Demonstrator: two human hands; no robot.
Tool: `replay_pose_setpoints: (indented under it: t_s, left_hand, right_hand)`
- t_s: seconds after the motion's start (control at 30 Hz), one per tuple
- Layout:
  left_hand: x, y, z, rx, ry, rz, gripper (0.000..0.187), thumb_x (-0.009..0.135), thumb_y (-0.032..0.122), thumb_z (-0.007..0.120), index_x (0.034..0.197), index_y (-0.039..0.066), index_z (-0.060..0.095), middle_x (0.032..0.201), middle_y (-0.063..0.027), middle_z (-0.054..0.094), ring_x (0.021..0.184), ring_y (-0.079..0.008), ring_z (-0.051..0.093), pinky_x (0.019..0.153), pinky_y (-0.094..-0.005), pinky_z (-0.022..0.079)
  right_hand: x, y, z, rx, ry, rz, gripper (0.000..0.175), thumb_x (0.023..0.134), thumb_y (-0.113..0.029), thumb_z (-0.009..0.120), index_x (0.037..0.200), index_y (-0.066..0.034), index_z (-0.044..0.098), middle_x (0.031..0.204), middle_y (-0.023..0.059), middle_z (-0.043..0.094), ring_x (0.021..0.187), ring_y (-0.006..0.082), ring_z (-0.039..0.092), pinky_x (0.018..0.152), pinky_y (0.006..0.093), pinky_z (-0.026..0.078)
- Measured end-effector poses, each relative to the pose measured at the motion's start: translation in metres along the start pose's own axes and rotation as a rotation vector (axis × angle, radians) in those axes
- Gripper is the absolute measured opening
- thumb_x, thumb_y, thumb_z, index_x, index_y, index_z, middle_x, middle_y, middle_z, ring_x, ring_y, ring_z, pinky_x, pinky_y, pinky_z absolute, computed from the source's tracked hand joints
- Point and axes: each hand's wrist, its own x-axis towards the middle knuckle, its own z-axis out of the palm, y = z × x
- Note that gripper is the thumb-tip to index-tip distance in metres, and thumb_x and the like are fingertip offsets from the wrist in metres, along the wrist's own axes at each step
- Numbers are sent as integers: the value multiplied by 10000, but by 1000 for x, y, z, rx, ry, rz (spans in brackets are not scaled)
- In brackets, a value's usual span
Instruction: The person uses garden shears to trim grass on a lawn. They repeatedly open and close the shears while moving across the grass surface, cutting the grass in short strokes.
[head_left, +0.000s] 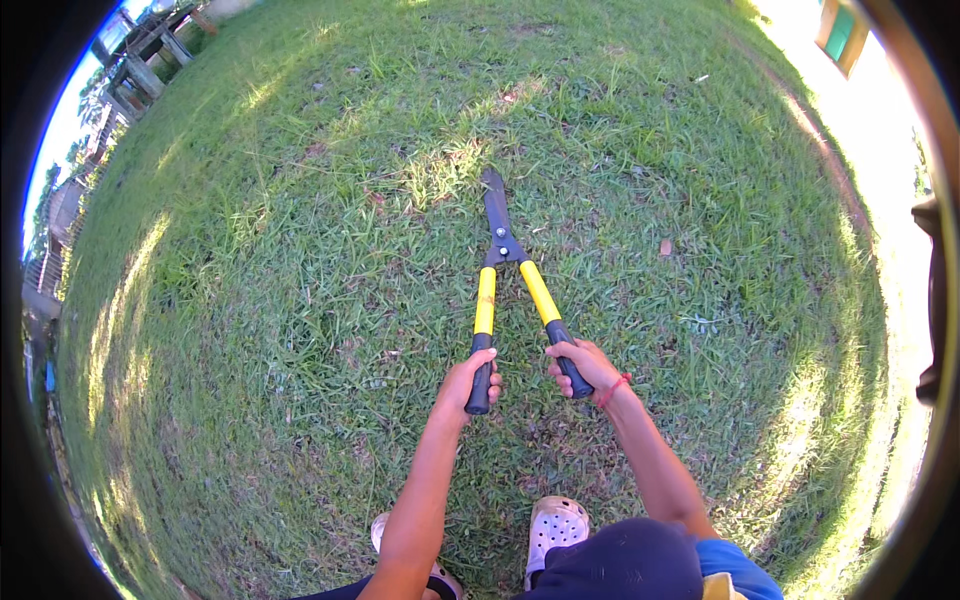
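Observation:
A pair of hedge shears (497, 210) with dark metal blades and yellow-and-black handles points away from me, low over the grass. My left hand (466, 382) is wrapped around the black grip of the left handle (486, 300). Around the right grip my right hand (589, 367) is closed, with a red string bracelet (615, 390) at its wrist. The handles spread in a narrow V, while the blades lie nearly over one another. Their tips reach a lighter tuft of grass (446, 172).
Uneven lawn (337, 450) with loose clippings surrounds me. My feet, in light perforated clogs (556, 525), stand just behind the shears. A dry leaf (665, 247) lies right of the blades. Wooden structures (142, 75) rise at the far left; a brightly lit strip runs along the right.

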Motion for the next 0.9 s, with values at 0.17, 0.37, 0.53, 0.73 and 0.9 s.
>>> replay_pose_setpoints:
  t_s: [0.17,0.37,0.53,0.73,0.9]
  left_hand:
    - [-18,25,-45,234,-52,-73,264,836,291,603,846,52,489,595,-19,498,412,-89,449,365,-200,381]
    - [22,-5,23,50,-3,27,294,814,309,634,810,50,495,596,-28,520,420,-107,477,380,-212,392]
    - [6,-9,1,78,-40,-25,274,828,297,617,830,56,486,603,-26,508,432,-99,468,376,-210,379]
    - [12,38,-28,241,-80,-70,264,831,296,613,836,65,485,596,-14,504,431,-92,471,375,-202,385]
    - [50,27,25,72,-24,69,276,826,308,618,827,74,471,599,-13,505,435,-110,473,401,-226,396]
  right_hand:
    - [-34,22,-20,101,37,51,231,819,-158,601,912,-60,413,621,38,497,419,99,470,349,249,391]
    - [6,7,-13,107,49,52,245,824,-164,601,922,-77,395,626,36,494,410,99,461,346,251,385]
    - [-18,6,-26,54,60,42,251,824,-154,601,918,-80,380,629,38,493,410,104,465,347,249,385]
    - [-12,2,-22,76,170,70,243,815,-166,606,908,-67,405,629,41,497,414,105,468,349,249,392]
    - [38,-19,0,96,81,23,242,815,-179,617,893,-69,417,623,36,498,414,101,468,357,251,402]
